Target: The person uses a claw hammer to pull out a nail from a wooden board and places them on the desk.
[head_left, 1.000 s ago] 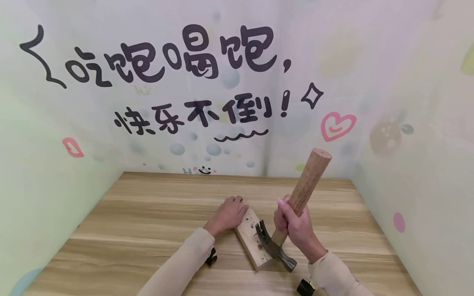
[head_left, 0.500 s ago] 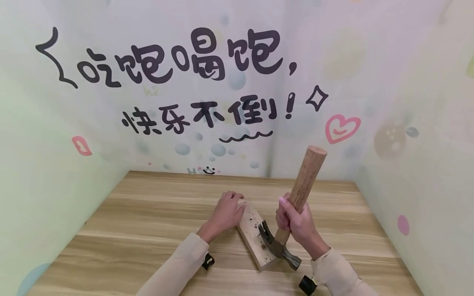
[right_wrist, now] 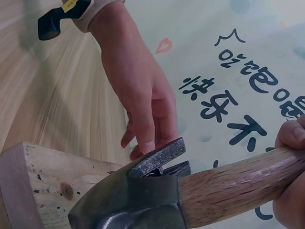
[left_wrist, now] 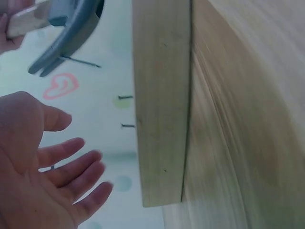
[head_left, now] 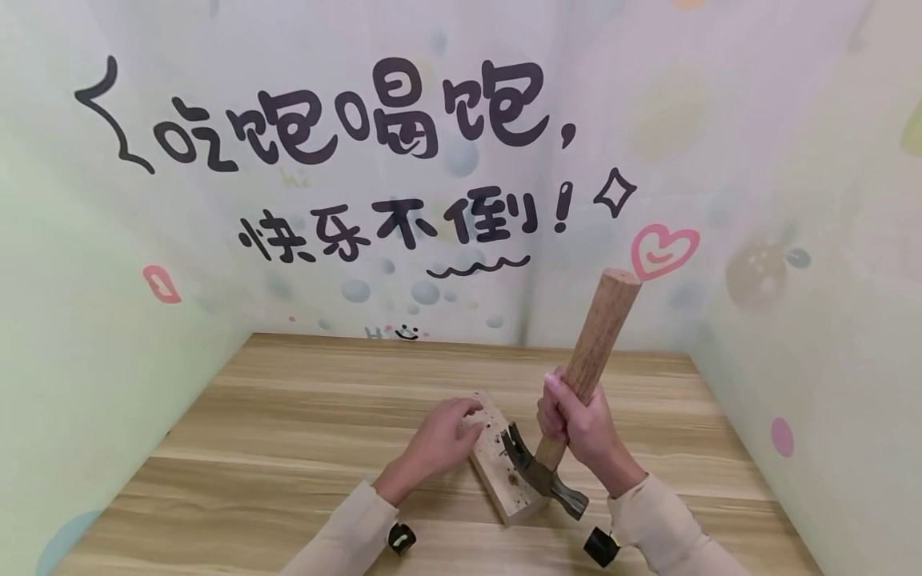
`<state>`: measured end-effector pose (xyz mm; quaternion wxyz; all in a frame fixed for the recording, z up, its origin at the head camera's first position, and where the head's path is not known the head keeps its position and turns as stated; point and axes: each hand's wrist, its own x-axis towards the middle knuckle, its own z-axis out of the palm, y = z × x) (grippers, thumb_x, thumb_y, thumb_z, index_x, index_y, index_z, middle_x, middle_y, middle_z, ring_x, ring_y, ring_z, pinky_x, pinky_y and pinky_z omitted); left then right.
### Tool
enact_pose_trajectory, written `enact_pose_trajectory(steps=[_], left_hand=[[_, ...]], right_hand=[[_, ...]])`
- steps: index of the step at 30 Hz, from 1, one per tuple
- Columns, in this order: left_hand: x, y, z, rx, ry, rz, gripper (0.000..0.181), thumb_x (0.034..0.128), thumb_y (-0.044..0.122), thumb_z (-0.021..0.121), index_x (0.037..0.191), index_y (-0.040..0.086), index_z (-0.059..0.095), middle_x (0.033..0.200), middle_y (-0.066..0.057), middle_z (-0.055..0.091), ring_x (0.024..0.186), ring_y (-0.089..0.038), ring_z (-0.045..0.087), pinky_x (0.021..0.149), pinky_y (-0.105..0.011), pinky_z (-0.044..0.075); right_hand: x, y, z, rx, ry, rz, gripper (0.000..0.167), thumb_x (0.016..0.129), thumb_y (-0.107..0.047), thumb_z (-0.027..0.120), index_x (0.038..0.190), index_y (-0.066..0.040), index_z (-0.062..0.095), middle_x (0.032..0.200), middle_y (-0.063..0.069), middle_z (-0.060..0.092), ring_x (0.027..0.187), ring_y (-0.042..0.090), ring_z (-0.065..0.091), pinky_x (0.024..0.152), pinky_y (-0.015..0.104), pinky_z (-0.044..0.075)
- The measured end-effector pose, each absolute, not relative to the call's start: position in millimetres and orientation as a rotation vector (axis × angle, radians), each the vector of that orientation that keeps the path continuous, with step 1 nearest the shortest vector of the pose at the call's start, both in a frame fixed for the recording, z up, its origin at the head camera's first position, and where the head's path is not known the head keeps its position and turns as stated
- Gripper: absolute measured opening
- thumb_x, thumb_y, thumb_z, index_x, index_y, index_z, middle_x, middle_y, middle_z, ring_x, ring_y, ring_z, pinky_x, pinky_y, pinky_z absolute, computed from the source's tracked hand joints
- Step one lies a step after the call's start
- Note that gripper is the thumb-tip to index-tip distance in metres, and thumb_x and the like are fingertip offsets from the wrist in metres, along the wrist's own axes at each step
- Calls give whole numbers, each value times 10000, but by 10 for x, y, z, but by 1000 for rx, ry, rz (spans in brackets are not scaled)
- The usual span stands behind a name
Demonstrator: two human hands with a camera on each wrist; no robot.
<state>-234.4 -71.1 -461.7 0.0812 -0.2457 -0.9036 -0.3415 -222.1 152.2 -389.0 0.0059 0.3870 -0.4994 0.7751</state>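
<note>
So the head view is kinda making the hammer (head_left: 596, 348) look like it's sitting right on the wood block (head_left: 493, 470), but the left wrist view is showing a gap, plus a loose nail (left_wrist: 82, 62) that's hanging in the claw (left_wrist: 50, 59), its tip clear of the wood. That view's also showing two more nails (left_wrist: 126, 97) sticking out of the block's top. The right hand (head_left: 582, 428) is gripping the handle, and the left hand (head_left: 439, 440) is hovering just beside the block with its fingers loose and apart, holding nothing.

The block itself is lying flat on the table (head_left: 302, 424), pointing away at an angle between the hands. Its top is showing lots of dark holes and specks and one brown spot (right_wrist: 66, 191); the side is looking smooth and plain.

The table's wearing a streaky wood grain, and the pale wall (head_left: 324, 40) behind is carrying big black Chinese writing (head_left: 394, 108) and a pink heart (head_left: 664, 252).
</note>
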Motion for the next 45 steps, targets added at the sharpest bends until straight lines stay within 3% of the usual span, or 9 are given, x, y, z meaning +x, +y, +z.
enact_pose_trajectory(steps=[9, 14, 24, 33, 45], left_hand=[[-2147, -679, -4575, -895, -2762, -1184, 350, 991, 169, 578, 1299, 3, 601, 1297, -115, 640, 1219, -263, 589, 1032, -419, 462], [-2123, -659, -4631, -1001, -2731, -1150, 247, 970, 127, 612, 1190, 33, 676, 1164, -92, 704, 1081, -189, 650, 950, -350, 512], [-2120, -623, -4661, -1050, -2623, -1159, 96, 949, 132, 658, 982, 128, 748, 950, 42, 738, 890, -26, 643, 838, -338, 546], [-2117, -608, -4707, -1044, -2445, -1160, 42, 885, 68, 713, 880, 95, 744, 877, -1, 739, 816, -51, 650, 751, -319, 565], [-2092, -621, -4704, -1000, -2441, -1123, 53, 869, 65, 729, 890, 96, 766, 875, -5, 740, 819, -53, 632, 739, -314, 561]], right_hand=[[-2220, 1516, -3842, 1236, -1536, 2447, 295, 1041, 11, 296, 747, -16, 312, 514, 101, 251, 363, 261, 188, 319, 336, 189], [-2219, 1507, -3830, 1244, -1529, 2477, 294, 1046, -6, 298, 754, -28, 320, 521, 95, 252, 371, 247, 190, 326, 334, 182], [-2205, 1481, -3816, 1266, -1511, 2498, 286, 1042, -6, 287, 759, -33, 318, 517, 90, 251, 365, 235, 185, 326, 328, 181], [-2187, 1444, -3821, 1295, -1472, 2544, 278, 1035, 15, 266, 785, -69, 354, 525, 86, 249, 365, 230, 171, 322, 318, 174], [-2184, 1433, -3843, 1258, -1515, 2543, 272, 1046, -2, 290, 788, -66, 351, 526, 89, 254, 366, 240, 182, 323, 334, 179]])
